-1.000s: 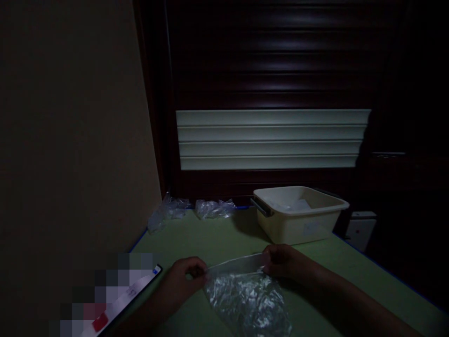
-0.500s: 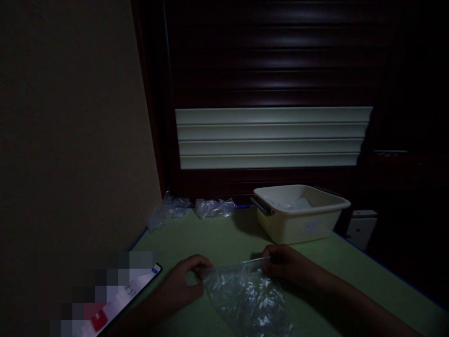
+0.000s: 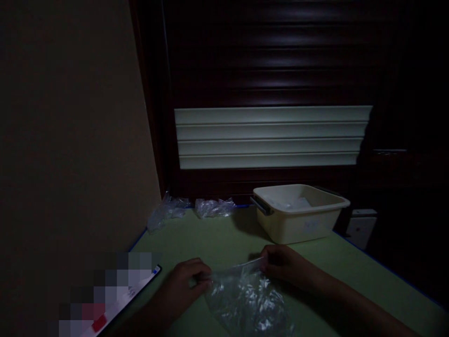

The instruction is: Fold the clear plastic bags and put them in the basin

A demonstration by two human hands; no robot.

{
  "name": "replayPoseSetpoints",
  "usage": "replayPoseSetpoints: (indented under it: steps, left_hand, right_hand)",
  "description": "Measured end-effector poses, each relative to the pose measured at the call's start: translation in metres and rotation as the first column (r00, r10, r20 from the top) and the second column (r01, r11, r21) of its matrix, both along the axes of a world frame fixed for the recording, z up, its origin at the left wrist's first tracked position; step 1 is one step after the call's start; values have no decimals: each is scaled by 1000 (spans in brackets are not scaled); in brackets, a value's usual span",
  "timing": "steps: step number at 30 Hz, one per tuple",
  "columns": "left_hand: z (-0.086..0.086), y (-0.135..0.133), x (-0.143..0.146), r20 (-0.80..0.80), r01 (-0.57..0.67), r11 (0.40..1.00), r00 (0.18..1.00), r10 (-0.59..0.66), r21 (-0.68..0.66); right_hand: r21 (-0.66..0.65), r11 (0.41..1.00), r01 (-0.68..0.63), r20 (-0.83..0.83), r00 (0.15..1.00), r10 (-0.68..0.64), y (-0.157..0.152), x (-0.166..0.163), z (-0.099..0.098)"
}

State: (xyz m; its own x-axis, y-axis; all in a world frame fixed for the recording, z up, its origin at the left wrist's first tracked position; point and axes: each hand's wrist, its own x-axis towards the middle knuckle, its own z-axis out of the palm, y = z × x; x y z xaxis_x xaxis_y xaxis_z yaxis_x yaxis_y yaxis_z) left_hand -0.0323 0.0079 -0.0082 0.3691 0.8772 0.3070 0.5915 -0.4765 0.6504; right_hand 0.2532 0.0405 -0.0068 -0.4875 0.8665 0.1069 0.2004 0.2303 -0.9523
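Note:
A clear plastic bag [image 3: 249, 299] lies crinkled and shiny over the green tabletop [image 3: 210, 241], its top edge stretched between my two hands. My left hand [image 3: 191, 281] pinches the bag's upper left corner between thumb and fingers. At the upper right corner, my right hand [image 3: 278, 262] grips the edge with its fingers curled round it. The bag's lower end runs out of view at the bottom. Whether anything is inside it, I cannot tell.
A cream plastic bin [image 3: 298, 224] with dark handles stands at the back right, something whitish inside. Crumpled clear bags [image 3: 214, 208] lie along the back edge. On the left rests a phone [image 3: 129, 297], partly pixelated, near the wall [image 3: 77, 140].
My left thumb has closed toward the fingers on the bag's left corner, narrowing the gap there. The bag's top edge sags slightly more. My right hand has barely moved.

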Motion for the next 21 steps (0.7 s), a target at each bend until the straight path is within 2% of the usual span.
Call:
replayPoseSetpoints:
  steps: [8, 21]
  left_hand:
    - [2, -4, 0, -61, 73, 988, 996, -65, 135]
    - [-1, -1, -2, -107, 33, 977, 994, -10, 212]
  right_hand:
    - [121, 992, 30, 115, 992, -44, -6, -1, 8]
    - [240, 970, 49, 220, 970, -104, -6, 2, 10]
